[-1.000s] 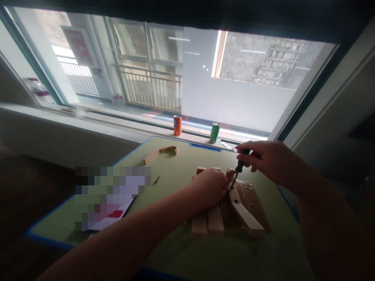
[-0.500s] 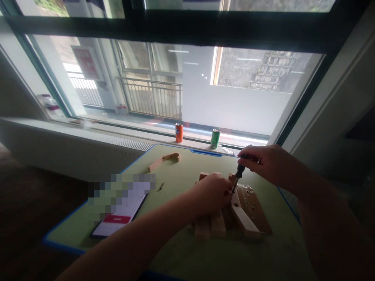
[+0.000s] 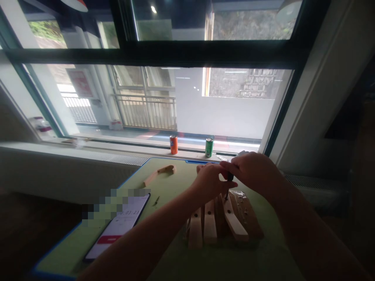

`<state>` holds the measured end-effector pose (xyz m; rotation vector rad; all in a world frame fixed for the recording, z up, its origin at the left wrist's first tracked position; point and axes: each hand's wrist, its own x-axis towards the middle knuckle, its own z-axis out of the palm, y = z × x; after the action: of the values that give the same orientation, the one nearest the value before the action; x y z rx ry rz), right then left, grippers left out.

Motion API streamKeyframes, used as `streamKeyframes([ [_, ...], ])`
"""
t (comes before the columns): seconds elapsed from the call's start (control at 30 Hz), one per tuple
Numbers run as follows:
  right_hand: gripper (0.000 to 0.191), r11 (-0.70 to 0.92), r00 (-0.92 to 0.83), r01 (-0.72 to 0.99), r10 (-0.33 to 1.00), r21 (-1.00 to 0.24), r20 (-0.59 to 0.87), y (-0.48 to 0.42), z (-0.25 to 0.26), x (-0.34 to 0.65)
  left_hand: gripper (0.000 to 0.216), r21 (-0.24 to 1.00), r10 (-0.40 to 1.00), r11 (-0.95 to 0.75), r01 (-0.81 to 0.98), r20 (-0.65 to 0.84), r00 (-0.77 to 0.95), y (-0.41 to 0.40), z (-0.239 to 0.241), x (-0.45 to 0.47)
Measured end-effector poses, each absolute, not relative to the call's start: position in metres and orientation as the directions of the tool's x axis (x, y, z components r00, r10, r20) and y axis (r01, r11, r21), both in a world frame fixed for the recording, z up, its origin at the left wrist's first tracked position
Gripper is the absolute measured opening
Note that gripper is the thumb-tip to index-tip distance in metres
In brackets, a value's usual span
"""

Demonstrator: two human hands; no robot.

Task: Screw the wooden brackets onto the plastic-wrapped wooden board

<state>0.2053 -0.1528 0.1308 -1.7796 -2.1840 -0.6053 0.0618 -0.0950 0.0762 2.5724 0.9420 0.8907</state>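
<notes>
A dark-handled screwdriver (image 3: 230,176) stands nearly upright, its tip at a hole in a pale, bent wooden piece (image 3: 236,224). My right hand (image 3: 253,168) is closed round the top of its handle. With thumb and forefinger, my left hand (image 3: 209,179) closes about the lower handle, close against the right fingertips. Two more pale wooden pieces (image 3: 210,226) with dark holes lie side by side to the left, partly under my left hand. Beneath the bent piece is a brown board (image 3: 253,222) with clear plastic and several small metal bits on it.
On the green table (image 3: 170,203) lie a curved wooden piece (image 3: 159,174), a small dark screw-like item (image 3: 156,201) and a phone (image 3: 117,230) showing a timer. An orange can (image 3: 174,145) and a green can (image 3: 209,148) stand on the windowsill beyond the table.
My left hand has moved up from the wooden piece to the screwdriver's handle. The screwdriver has become more upright. The camera view has tilted up and shifted slightly.
</notes>
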Motion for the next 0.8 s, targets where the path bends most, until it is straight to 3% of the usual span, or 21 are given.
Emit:
streamKeyframes([
  [0.1, 0.046, 0.263, -0.241, 0.965, 0.851, 0.019, 0.466, -0.161, 0.134, 0.206, 0.029, 0.478, 0.621, -0.772, 0.418, 0.431, 0.655, -0.090, 0.074, 0.063],
  [0.23, 0.024, 0.506, -0.431, 0.854, 0.819, -0.121, 0.380, -0.172, 0.139, 0.212, 0.026, 0.510, 0.555, -0.790, 0.341, 0.356, 0.752, -0.087, 0.080, 0.059],
  [0.33, 0.023, 0.501, -0.447, 0.861, 0.829, -0.090, 0.336, -0.169, 0.139, 0.216, 0.027, 0.574, 0.535, -0.768, 0.283, 0.333, 0.777, -0.089, 0.082, 0.057],
  [0.47, 0.037, 0.345, -0.334, 0.938, 0.868, 0.037, 0.368, -0.152, 0.135, 0.217, 0.040, 0.613, 0.609, -0.724, 0.316, 0.354, 0.709, -0.096, 0.074, 0.059],
  [0.57, 0.047, 0.275, -0.286, 0.958, 0.883, 0.083, 0.372, -0.147, 0.133, 0.215, 0.026, 0.582, 0.671, -0.707, 0.401, 0.376, 0.639, -0.098, 0.067, 0.062],
  [0.8, 0.026, 0.443, -0.401, 0.896, 0.840, -0.037, 0.366, -0.166, 0.139, 0.218, 0.024, 0.591, 0.576, -0.739, 0.324, 0.304, 0.759, -0.096, 0.066, 0.060],
])
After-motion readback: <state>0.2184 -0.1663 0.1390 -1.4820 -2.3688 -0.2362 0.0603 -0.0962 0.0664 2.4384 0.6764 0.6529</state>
